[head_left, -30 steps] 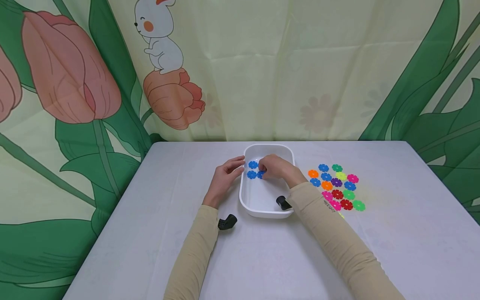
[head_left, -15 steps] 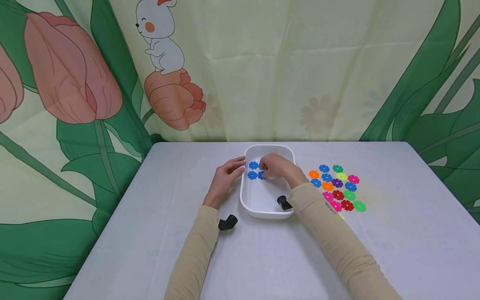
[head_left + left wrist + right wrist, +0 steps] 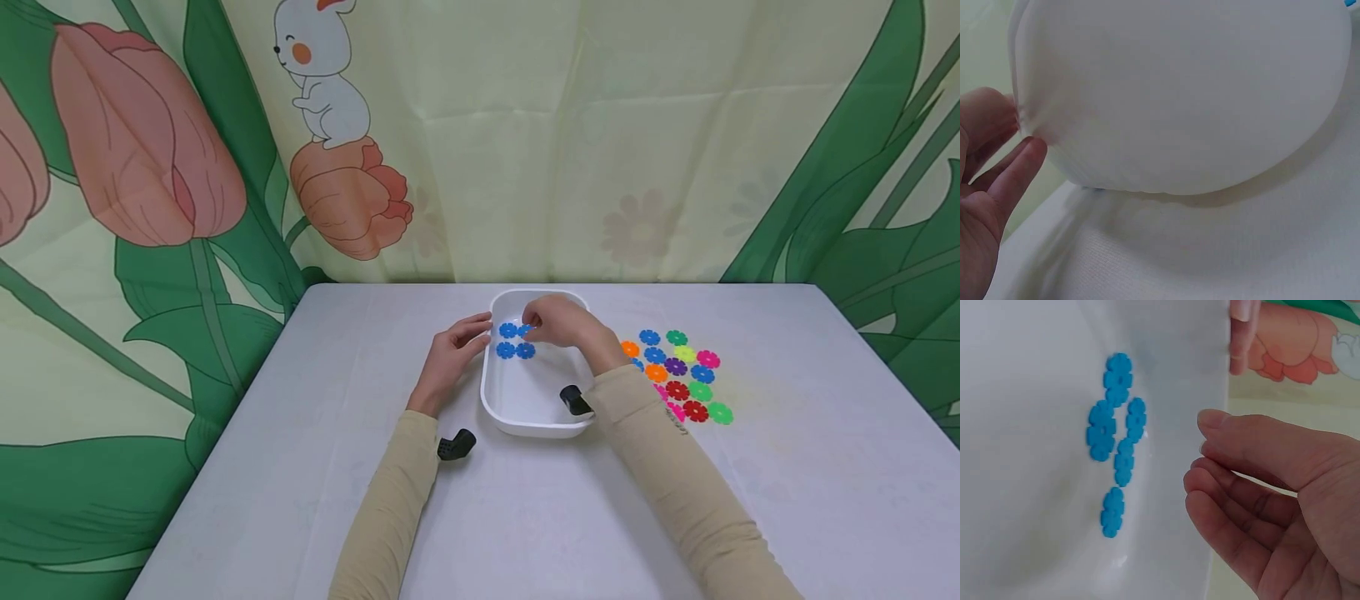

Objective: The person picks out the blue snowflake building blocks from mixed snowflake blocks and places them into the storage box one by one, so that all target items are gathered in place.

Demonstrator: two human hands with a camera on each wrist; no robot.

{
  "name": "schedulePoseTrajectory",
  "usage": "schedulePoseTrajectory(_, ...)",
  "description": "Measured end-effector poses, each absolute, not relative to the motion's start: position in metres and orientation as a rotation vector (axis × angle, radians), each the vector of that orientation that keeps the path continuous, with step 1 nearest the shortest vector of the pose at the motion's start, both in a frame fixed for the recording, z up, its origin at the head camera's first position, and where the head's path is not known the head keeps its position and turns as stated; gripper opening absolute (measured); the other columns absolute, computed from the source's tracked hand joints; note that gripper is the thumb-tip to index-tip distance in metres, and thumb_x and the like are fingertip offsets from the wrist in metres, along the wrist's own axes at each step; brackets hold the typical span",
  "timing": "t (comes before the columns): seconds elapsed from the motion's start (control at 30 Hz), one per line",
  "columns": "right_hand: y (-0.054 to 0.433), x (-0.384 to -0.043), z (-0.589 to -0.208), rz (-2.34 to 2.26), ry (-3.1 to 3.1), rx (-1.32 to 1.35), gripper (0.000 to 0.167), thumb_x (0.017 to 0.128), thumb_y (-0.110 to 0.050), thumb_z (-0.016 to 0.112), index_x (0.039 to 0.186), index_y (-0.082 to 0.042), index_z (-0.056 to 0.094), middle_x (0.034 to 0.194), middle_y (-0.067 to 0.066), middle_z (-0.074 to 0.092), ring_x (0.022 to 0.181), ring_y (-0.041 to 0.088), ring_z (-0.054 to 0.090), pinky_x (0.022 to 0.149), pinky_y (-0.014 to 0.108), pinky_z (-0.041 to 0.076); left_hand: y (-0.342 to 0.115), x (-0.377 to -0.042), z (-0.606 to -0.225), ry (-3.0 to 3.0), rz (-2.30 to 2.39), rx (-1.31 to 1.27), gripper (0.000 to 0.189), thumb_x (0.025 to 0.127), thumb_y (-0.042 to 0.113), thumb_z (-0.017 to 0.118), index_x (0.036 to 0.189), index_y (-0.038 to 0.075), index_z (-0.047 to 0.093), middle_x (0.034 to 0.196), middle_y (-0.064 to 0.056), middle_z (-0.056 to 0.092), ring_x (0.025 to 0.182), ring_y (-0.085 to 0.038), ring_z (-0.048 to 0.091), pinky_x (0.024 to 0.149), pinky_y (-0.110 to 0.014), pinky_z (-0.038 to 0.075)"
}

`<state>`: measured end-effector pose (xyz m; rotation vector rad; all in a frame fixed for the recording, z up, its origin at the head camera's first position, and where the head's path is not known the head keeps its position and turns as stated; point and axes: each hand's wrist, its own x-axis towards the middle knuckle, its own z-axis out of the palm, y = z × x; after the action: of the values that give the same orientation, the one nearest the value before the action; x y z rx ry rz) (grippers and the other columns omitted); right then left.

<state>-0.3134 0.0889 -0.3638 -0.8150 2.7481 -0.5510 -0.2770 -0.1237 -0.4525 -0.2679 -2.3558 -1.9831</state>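
Note:
Several blue flower-shaped plastic discs (image 3: 506, 350) lie flat, close together, in the white tray (image 3: 525, 396), towards its left side. My right hand (image 3: 567, 323) hovers over the tray just right of them. In the right wrist view the fingers and thumb of my right hand (image 3: 1266, 487) are loosely bent, with nothing between them, apart from the blue discs (image 3: 1101, 430). My left hand (image 3: 450, 357) rests its fingertips and thumb against the tray's left outer side. The left wrist view shows the thumb (image 3: 1019, 172) touching the tray wall (image 3: 1179, 112).
Right of the tray, flower discs in orange, blue, green, yellow, pink, red and purple (image 3: 675, 366) lie spread on the white table (image 3: 810, 467); my right forearm covers some. Black devices (image 3: 456, 445) sit at both wrists. A printed curtain (image 3: 510, 167) hangs behind the table.
My right hand has lifted slightly up and to the right, away from the blue discs, uncovering the near right one. My left hand has stayed at the tray's side.

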Motion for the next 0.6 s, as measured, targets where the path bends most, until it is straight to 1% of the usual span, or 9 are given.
schedulePoseTrajectory(0.1, 0.093, -0.31, -0.356, -0.596, 2.776, -0.822, 0.032, 0.088, -0.014, 0.073, 0.115, 0.004, 0.067, 0.105, 0.015, 0.068, 0.095, 0.028, 0.061, 0.09, 0.04, 0.053, -0.123, -0.277, -0.452, -2.367, -1.977, -0.25, 0.035, 0.094, 0.022, 0.067, 0.124, 0.005, 0.067, 0.134, 0.013, 0.057, 0.13, -0.009, 0.047, 0.11, -0.033, 0.038)
schedulePoseTrajectory(0.37, 0.109, -0.296, -0.339, -0.802, 2.806, -0.768, 0.035, 0.088, -0.014, 0.073, 0.118, 0.002, 0.067, 0.106, 0.014, 0.069, 0.096, 0.027, 0.063, 0.088, 0.041, 0.055, -0.123, -0.278, -0.453, -2.34, -1.996, -0.257, 0.032, 0.094, 0.018, 0.067, 0.123, 0.003, 0.067, 0.134, 0.01, 0.058, 0.131, -0.012, 0.048, 0.11, -0.034, 0.038)
schedulePoseTrajectory(0.6, 0.129, -0.28, -0.331, -0.879, 2.831, -0.69, 0.035, 0.09, -0.014, 0.07, 0.12, 0.004, 0.065, 0.109, 0.017, 0.066, 0.1, 0.029, 0.061, 0.087, 0.042, 0.055, -0.123, -0.277, -0.452, -2.348, -1.987, -0.246, 0.031, 0.093, 0.02, 0.068, 0.121, 0.006, 0.069, 0.133, 0.013, 0.058, 0.13, -0.009, 0.048, 0.11, -0.032, 0.038)
